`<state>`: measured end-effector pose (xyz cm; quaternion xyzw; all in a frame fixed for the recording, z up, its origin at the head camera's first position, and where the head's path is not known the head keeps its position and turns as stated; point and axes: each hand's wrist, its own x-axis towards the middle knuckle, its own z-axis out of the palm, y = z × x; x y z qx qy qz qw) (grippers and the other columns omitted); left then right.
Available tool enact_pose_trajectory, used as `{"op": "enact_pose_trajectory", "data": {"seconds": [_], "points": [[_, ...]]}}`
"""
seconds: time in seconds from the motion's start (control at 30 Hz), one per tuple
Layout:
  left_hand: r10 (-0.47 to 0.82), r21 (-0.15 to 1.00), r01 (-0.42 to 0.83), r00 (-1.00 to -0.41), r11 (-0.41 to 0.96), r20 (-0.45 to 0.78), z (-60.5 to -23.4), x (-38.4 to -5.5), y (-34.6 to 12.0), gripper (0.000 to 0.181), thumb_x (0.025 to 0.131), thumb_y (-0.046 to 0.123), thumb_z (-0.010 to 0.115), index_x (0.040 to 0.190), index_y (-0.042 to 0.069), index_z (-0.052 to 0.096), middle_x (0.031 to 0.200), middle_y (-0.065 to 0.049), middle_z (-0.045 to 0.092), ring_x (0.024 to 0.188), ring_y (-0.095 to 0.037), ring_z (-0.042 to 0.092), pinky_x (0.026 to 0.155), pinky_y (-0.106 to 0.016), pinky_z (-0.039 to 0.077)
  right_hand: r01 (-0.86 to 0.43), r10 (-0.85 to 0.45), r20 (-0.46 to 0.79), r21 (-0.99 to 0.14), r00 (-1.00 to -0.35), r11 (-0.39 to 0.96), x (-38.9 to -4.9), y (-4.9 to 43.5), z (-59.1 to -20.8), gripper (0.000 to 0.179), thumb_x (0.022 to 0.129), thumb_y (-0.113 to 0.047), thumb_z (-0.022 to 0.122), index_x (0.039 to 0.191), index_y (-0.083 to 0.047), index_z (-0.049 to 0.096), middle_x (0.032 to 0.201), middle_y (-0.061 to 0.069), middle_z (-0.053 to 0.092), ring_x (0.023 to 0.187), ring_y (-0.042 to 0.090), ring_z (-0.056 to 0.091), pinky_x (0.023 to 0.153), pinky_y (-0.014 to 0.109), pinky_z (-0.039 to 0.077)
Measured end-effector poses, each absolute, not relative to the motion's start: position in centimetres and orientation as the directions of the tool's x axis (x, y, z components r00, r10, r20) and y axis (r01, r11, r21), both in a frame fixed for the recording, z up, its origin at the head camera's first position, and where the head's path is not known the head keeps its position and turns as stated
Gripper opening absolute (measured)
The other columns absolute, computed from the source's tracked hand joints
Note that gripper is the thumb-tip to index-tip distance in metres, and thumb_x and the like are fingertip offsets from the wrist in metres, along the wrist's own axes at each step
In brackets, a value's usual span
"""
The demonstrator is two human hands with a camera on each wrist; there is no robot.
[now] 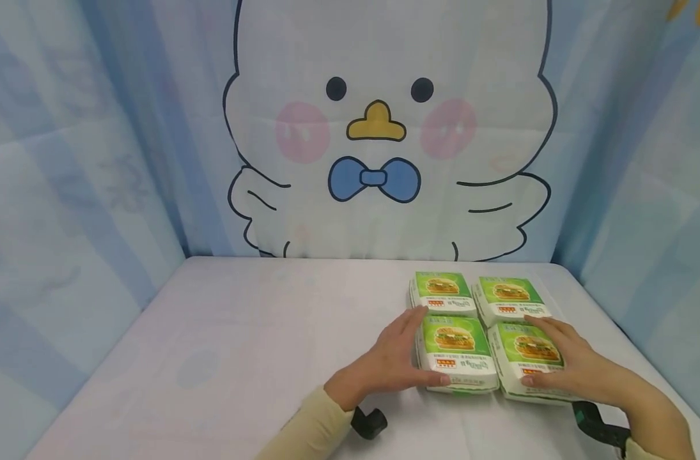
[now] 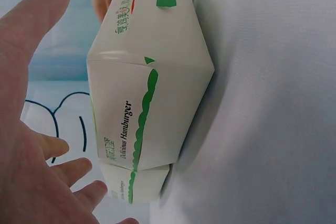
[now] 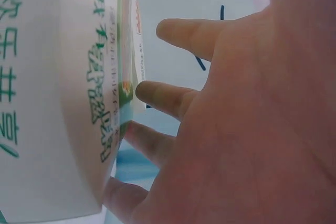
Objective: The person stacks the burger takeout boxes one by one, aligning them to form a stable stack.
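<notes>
four squat green-and-white cardboard burger boxes sit two by two on the right part of a table under a white cloth: a near left box, a near right box, a far left box and a far right box. two bare hands are about them, one per side. the left hand is beside the near left box, fingers spread wide, thumb along its front; the right hand arches over the right part of the near right box, its fingers also wide apart. whether the fingertips press on the cardboard, i cannot tell. two black wrist mounts show, a left one and a right one. only the head view has all four lids, each with one burger picture. the left wrist view alone gives the black lettering "delicious hamburger" and a wavy green stripe on a side wall; the right wrist view brings large green characters on white card up close.
</notes>
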<state>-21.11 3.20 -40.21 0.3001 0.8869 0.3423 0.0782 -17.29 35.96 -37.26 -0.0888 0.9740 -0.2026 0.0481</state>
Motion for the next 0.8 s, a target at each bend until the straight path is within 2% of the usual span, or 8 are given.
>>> {"op": "enact_pose_trajectory", "data": {"seconds": [0.3, 0.57, 0.8], "points": [[0.580, 0.660, 0.465, -0.813, 0.590, 0.054, -40.8, -21.1, 3.5, 0.118, 0.073, 0.060, 0.080, 0.160, 0.027, 0.008, 0.166, 0.004, 0.015, 0.152, -0.019, 0.023, 0.122, -0.042, 0.028, -0.147, -0.201, -0.097, -0.402, -0.975, 0.904, -17.5, 36.1, -37.7, 0.098, 0.081, -0.042, 0.076, 0.153, -0.002, 0.023, 0.147, 0.037, 0.015, 0.119, 0.058, 0.034, 0.080, 0.074, 0.042], [0.570, 0.619, 0.493, -0.817, 0.611, 0.088, -40.9, -20.9, 3.8, 0.117, 0.071, 0.057, 0.083, 0.159, 0.027, 0.012, 0.161, 0.002, 0.025, 0.142, -0.022, 0.038, 0.117, -0.042, 0.036, -0.164, -0.216, -0.088, -0.406, -0.972, 0.899, -17.4, 36.4, -38.3, 0.100, 0.079, -0.040, 0.078, 0.152, 0.000, 0.022, 0.146, 0.037, 0.012, 0.120, 0.059, 0.033, 0.081, 0.072, 0.042], [0.573, 0.597, 0.504, -0.815, 0.624, 0.087, -41.2, -20.9, 4.0, 0.123, 0.067, 0.059, 0.084, 0.160, 0.026, 0.011, 0.164, 0.002, 0.017, 0.144, -0.021, 0.036, 0.116, -0.041, 0.037, -0.169, -0.232, -0.097, -0.433, -0.968, 0.886, -17.6, 36.5, -38.6, 0.101, 0.079, -0.037, 0.078, 0.152, 0.000, 0.020, 0.146, 0.037, 0.008, 0.119, 0.058, 0.032, 0.081, 0.070, 0.043]]}}
